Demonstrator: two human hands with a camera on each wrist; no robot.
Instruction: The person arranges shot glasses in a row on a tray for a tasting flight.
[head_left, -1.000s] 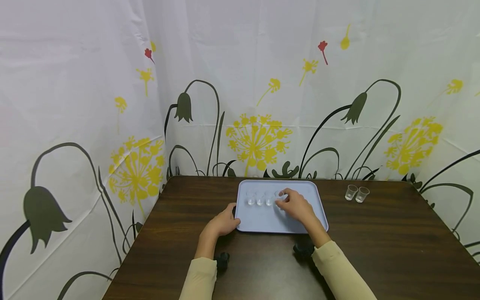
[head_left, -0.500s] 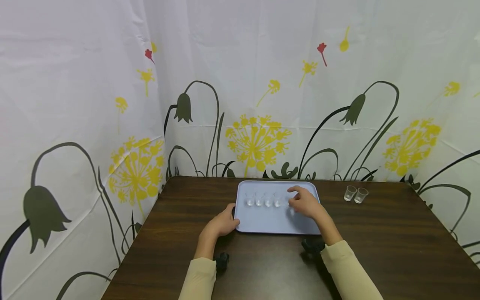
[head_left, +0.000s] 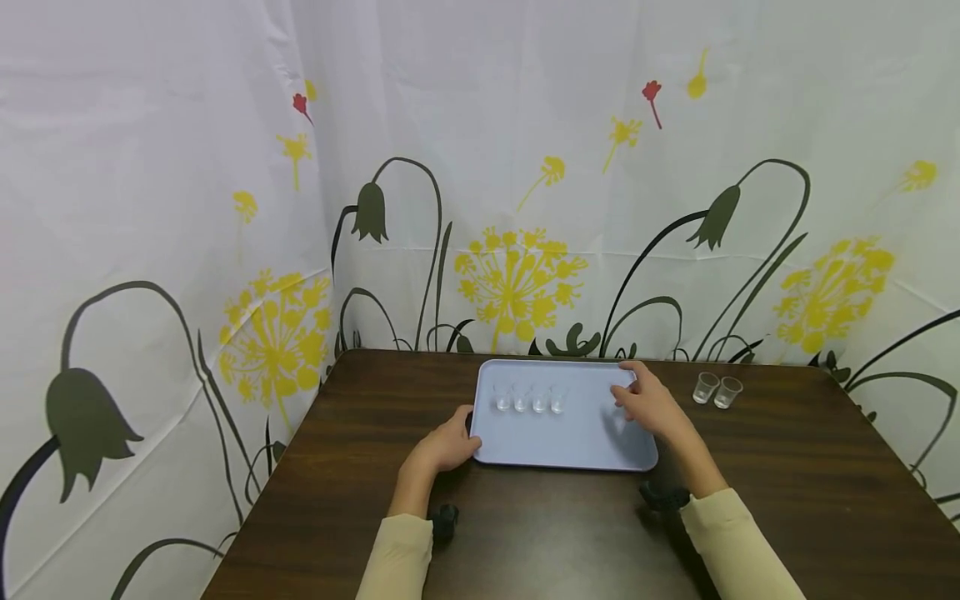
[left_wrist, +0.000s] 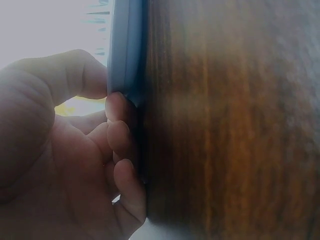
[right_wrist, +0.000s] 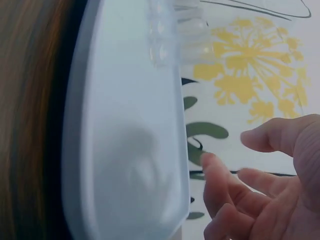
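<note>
My left hand (head_left: 447, 443) holds the left edge of a pale blue tray (head_left: 555, 439) on the table. In the left wrist view the thumb meets the tray's rim (left_wrist: 120, 55), and the other fingertips (left_wrist: 120, 137) curl against its side and underside. Several small clear plastic cups (head_left: 539, 402) stand upright in a row on the tray's left half. Above the tray's right end hovers my right hand (head_left: 651, 405), its fingers spread and holding nothing. The right wrist view shows a gap between the thumb (right_wrist: 272, 136) and fingers.
Two more clear cups (head_left: 705, 387) stand side by side on the dark wooden table (head_left: 780, 467), right of the tray. A white curtain (head_left: 480, 108) with flower prints hangs along the table's far edge.
My right hand has left the rightmost cup of the row and moved right, across the tray to its right end. That cup stays in the row. My left hand keeps its place.
</note>
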